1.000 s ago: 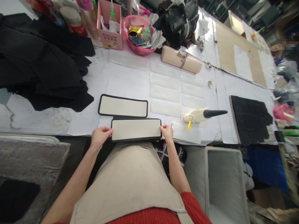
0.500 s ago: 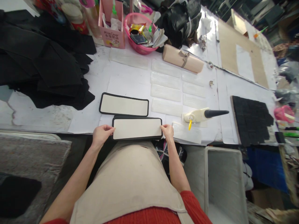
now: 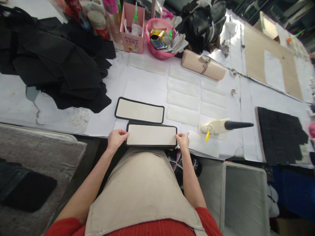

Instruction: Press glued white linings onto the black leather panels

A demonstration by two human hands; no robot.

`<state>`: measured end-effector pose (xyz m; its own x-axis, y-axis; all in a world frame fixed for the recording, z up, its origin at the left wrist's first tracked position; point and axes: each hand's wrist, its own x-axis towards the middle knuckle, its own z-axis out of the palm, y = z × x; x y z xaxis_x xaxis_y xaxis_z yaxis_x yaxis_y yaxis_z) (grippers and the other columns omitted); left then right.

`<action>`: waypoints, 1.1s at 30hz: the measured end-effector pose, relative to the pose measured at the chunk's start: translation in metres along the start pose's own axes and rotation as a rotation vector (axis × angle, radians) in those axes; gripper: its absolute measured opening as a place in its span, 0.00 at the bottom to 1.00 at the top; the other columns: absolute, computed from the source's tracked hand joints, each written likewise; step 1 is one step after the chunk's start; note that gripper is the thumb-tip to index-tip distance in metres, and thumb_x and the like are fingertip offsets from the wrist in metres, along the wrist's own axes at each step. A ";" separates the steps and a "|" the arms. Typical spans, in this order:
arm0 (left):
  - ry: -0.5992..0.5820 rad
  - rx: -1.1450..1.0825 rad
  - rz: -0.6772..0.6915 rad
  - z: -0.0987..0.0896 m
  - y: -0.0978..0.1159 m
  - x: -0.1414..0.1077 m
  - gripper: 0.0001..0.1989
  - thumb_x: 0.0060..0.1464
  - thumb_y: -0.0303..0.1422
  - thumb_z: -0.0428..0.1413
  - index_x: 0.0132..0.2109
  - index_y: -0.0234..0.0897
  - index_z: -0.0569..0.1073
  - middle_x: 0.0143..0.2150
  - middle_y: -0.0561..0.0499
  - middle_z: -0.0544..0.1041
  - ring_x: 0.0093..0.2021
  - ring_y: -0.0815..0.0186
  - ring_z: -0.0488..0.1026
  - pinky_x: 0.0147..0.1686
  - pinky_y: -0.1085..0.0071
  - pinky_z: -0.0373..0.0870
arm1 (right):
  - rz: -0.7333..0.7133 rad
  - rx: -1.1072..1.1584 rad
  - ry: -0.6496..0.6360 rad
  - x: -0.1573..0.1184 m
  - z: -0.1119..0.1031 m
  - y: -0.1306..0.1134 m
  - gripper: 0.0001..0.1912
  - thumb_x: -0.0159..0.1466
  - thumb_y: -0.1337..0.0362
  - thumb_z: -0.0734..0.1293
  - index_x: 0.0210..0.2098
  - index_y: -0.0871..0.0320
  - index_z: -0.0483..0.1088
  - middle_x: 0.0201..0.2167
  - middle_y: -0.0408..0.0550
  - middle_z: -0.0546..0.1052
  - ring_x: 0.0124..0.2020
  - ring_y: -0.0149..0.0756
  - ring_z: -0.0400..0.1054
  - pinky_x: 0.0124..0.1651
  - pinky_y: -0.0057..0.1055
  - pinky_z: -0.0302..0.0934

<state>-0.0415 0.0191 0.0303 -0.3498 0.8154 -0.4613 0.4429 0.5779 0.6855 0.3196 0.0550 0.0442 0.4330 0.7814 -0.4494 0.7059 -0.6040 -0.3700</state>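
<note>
At the table's front edge lies a long cream panel with a black border (image 3: 152,135). My left hand (image 3: 116,139) pinches its left end between thumb and fingers. The right end is pinched by my right hand (image 3: 182,141) in the same way. Just beyond it, slightly to the left, rests a similar black-bordered panel (image 3: 139,110), touching or nearly touching the first. To the right of my right hand stands a cream glue bottle (image 3: 215,127) with a yellow tip and a black handle-like end.
Thin translucent strips (image 3: 182,100) lie in rows on the white table. Black cut pieces (image 3: 56,65) are heaped at left. A pink basket (image 3: 159,54), a pink box (image 3: 133,42) and a rolled beige bundle (image 3: 203,65) sit behind. A dark slab (image 3: 280,134) lies at right, above a grey bin (image 3: 243,196).
The view has shifted, so the scene sits further right in the picture. Both hands keep their pinch on the panel's ends, and the panel appears slightly straighter.
</note>
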 end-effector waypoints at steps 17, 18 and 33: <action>0.014 0.102 -0.003 0.001 0.001 0.002 0.14 0.43 0.46 0.60 0.29 0.40 0.77 0.25 0.50 0.80 0.27 0.59 0.78 0.30 0.68 0.68 | -0.012 -0.051 0.022 -0.001 0.003 0.000 0.11 0.57 0.62 0.65 0.31 0.57 0.80 0.28 0.48 0.81 0.34 0.40 0.75 0.35 0.27 0.62; 0.015 0.106 -0.005 0.001 0.000 0.003 0.14 0.43 0.46 0.60 0.29 0.40 0.77 0.25 0.49 0.80 0.28 0.59 0.78 0.30 0.68 0.68 | -0.008 -0.061 0.024 -0.001 0.003 -0.001 0.10 0.57 0.62 0.65 0.31 0.57 0.80 0.28 0.48 0.81 0.34 0.40 0.75 0.35 0.27 0.62; 0.038 0.171 0.000 0.000 0.007 -0.001 0.13 0.43 0.44 0.59 0.29 0.40 0.77 0.23 0.49 0.78 0.28 0.58 0.77 0.31 0.67 0.68 | -0.010 -0.071 0.003 0.000 0.002 -0.002 0.09 0.56 0.63 0.66 0.30 0.57 0.79 0.29 0.48 0.81 0.35 0.39 0.75 0.35 0.26 0.61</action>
<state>-0.0381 0.0223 0.0353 -0.3792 0.8155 -0.4372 0.5758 0.5778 0.5784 0.3168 0.0555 0.0434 0.4278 0.7876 -0.4435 0.7480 -0.5839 -0.3156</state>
